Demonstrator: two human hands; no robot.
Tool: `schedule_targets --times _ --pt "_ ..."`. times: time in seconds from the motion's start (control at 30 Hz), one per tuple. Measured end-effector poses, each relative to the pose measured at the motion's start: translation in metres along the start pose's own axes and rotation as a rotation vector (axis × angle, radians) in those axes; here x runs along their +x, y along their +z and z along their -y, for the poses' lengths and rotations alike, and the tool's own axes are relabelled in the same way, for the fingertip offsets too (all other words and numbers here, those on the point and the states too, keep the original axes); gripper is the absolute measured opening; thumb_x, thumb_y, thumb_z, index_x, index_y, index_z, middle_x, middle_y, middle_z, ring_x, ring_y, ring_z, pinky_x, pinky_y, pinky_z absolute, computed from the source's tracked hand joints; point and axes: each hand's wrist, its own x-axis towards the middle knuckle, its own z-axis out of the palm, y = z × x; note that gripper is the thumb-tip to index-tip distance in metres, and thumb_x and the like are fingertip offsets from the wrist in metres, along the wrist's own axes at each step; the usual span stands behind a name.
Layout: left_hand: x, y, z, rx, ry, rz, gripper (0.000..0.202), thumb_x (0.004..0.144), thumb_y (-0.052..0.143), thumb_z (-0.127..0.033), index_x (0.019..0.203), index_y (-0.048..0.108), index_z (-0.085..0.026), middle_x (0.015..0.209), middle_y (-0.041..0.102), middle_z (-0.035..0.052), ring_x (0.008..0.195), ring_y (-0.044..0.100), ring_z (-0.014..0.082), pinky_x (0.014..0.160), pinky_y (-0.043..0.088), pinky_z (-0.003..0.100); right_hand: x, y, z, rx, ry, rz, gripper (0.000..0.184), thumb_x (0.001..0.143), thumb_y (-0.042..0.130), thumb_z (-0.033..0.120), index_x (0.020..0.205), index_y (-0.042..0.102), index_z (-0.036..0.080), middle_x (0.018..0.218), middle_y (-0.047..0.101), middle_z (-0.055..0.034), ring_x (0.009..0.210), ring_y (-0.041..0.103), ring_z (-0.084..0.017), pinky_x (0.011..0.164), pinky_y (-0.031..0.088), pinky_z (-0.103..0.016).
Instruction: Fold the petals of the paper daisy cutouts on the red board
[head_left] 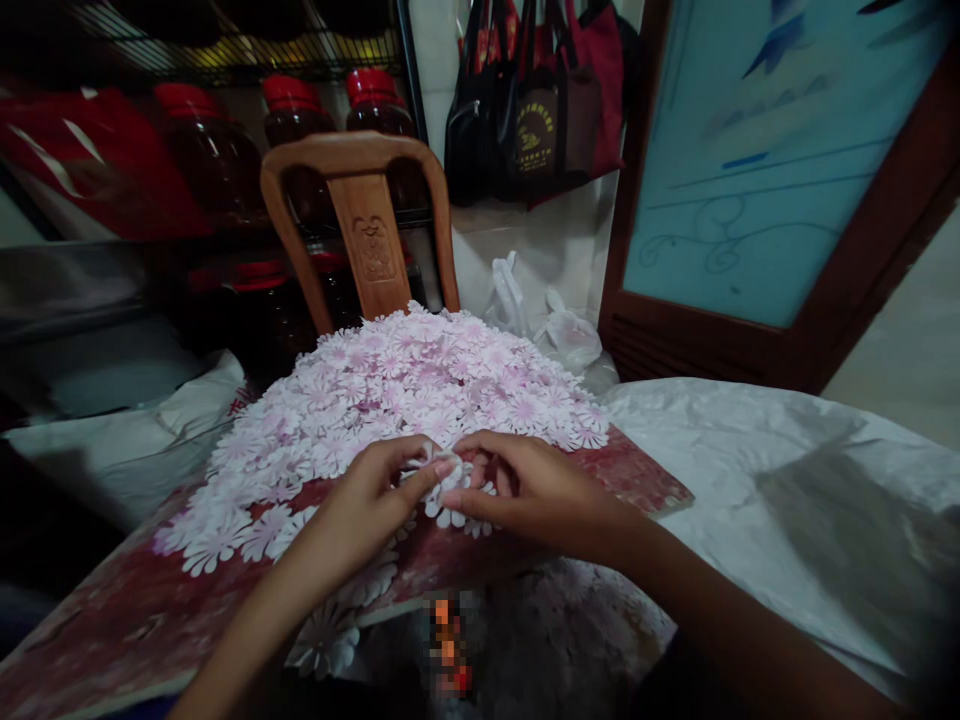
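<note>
Both my hands meet over the near part of a red tabletop (630, 465), pinching white flower-shaped petal pieces (448, 482) between them. My left hand (386, 480) is closed, its thumb pressing on the white petals. From the other side, my right hand (517, 480) grips the same bunch with bent fingers and thumb. How many layers they hold is hidden by the fingers. Just beyond lies a wide heap of white and pale pink flower pieces (420, 370), which spreads to the left edge. A few loose flower pieces (326, 640) show below, near my left forearm.
A carved wooden chair (371, 230) stands behind the table. White sheeting or sacking (750, 450) lies to the right, and a white sack (172, 425) to the left. Red-lidded jars (292, 110) fill a rack at the back. Bags (536, 110) hang beside a framed glass door (750, 170).
</note>
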Motion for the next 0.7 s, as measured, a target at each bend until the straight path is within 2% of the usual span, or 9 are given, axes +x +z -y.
schedule_targets --times 0.17,0.27,0.43,0.57,0.7 --pt "0.000 0.003 0.007 0.008 -0.037 -0.067 0.043 0.081 0.055 -0.059 0.074 0.054 -0.016 0.071 0.048 -0.0009 0.074 0.045 0.0146 0.070 0.035 0.026 0.005 0.000 -0.005 -0.004 -0.046 -0.018 0.020 0.085 0.067 0.040 0.089 0.069 0.020 0.073 0.062 0.0033 0.065 0.050 -0.006 0.060 0.033 -0.019" --pt "0.000 0.001 0.011 0.054 -0.005 -0.123 0.044 0.088 0.048 -0.058 0.073 0.049 -0.017 0.070 0.043 -0.0019 0.072 0.042 0.0136 0.068 0.032 0.026 0.006 -0.001 -0.004 -0.023 -0.026 -0.041 0.019 0.084 0.067 0.038 0.089 0.071 0.020 0.072 0.062 0.0028 0.064 0.049 -0.007 0.060 0.034 -0.020" --pt "-0.001 -0.004 0.012 0.109 0.054 -0.164 0.042 0.091 0.048 -0.054 0.071 0.047 -0.016 0.070 0.042 -0.0030 0.069 0.039 0.0113 0.065 0.031 0.023 0.004 -0.002 0.000 -0.025 0.045 -0.123 0.021 0.081 0.069 0.037 0.088 0.070 0.017 0.076 0.060 0.0012 0.063 0.047 -0.007 0.058 0.034 -0.021" --pt "-0.001 -0.004 0.010 0.153 0.066 -0.198 0.042 0.091 0.049 -0.052 0.069 0.047 -0.017 0.067 0.042 -0.0035 0.065 0.037 0.0106 0.062 0.028 0.023 0.004 -0.001 -0.002 0.023 0.123 -0.067 0.023 0.081 0.068 0.039 0.088 0.070 0.017 0.058 0.049 0.0040 0.055 0.040 -0.007 0.052 0.027 -0.021" --pt "0.001 -0.003 0.007 0.156 0.057 -0.204 0.042 0.090 0.050 -0.052 0.068 0.048 -0.016 0.068 0.045 -0.0029 0.068 0.041 0.0111 0.065 0.031 0.023 0.006 -0.002 -0.004 0.069 0.107 -0.063 0.021 0.081 0.068 0.035 0.090 0.071 0.017 0.060 0.052 0.0038 0.056 0.041 -0.006 0.051 0.027 -0.020"
